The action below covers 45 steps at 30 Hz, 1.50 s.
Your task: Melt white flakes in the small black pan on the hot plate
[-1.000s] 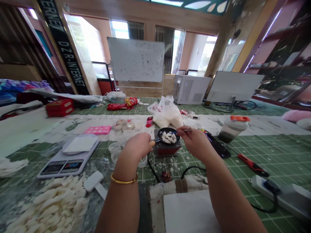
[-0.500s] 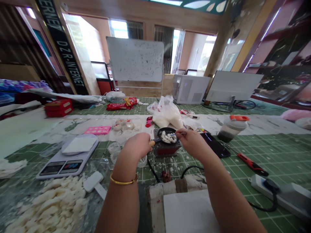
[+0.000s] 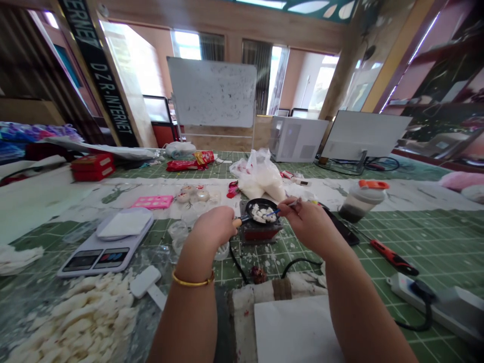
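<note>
My left hand (image 3: 216,225) is closed round the wooden-tipped handle of a small black frying pan (image 3: 249,205). The pan sits on a small hot plate (image 3: 260,234) with a red front. White chunks (image 3: 262,214) lie in the pan. From the right, my right hand (image 3: 302,218) pinches a thin blue stick (image 3: 273,213), whose end reaches in among the chunks. The far end of the stick is hidden by my fingers, and its exact kind cannot be made out.
A kitchen scale (image 3: 108,247) and a heap of white pieces (image 3: 81,322) lie left. Clear cups (image 3: 177,232) stand beside my left hand. Behind the pan is a plastic bag of white material (image 3: 259,181). A phone (image 3: 342,229), screwdriver (image 3: 393,256) and power strip (image 3: 434,297) lie right.
My right hand has shifted slightly right, drawing the stick toward the pan's right side, and the white chunks lie rearranged. My left hand stays on the pan handle.
</note>
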{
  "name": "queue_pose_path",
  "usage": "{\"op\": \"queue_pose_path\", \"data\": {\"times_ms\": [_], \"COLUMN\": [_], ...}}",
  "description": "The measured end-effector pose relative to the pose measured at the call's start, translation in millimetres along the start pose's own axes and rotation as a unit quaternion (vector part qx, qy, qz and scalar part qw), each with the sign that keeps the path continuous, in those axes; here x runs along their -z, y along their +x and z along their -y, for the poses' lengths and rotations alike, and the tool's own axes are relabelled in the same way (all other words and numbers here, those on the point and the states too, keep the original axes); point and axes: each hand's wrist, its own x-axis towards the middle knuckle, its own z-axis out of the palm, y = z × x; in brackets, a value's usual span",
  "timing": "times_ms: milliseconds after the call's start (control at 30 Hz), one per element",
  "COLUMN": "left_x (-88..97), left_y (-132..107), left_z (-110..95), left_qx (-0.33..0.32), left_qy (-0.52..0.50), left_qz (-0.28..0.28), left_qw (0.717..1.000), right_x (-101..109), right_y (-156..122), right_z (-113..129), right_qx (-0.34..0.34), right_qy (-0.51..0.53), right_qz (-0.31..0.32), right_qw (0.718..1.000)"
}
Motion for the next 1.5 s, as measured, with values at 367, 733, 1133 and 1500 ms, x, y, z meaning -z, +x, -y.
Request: {"op": "queue_pose_path", "data": {"times_ms": [367, 733, 1133, 1500], "left_x": [-1.6, -1.1, -0.9, -1.0], "left_y": [1.1, 0.1, -0.4, 0.7], "left_z": [0.4, 1.4, 0.5, 1.4], "left_qx": [-0.003, -0.005, -0.004, -0.005], "left_qy": [-0.003, 0.0, -0.001, -0.002], "left_qz": [-0.003, -0.003, 0.0, -0.004], "left_qw": [1.0, 1.0, 1.0, 1.0], "right_x": [-1.3, -3.5, -5.3, -2.9], "right_y": [-3.0, 0.9, 4.5, 2.5], "right_z": [4.5, 2.5, 0.0, -1.7], "right_qx": [0.037, 0.014, -0.006, -0.015], "right_qy": [0.039, 0.007, -0.018, -0.014], "right_qz": [0.024, 0.031, 0.0, -0.004], "right_qw": [0.998, 0.999, 1.0, 1.0]}}
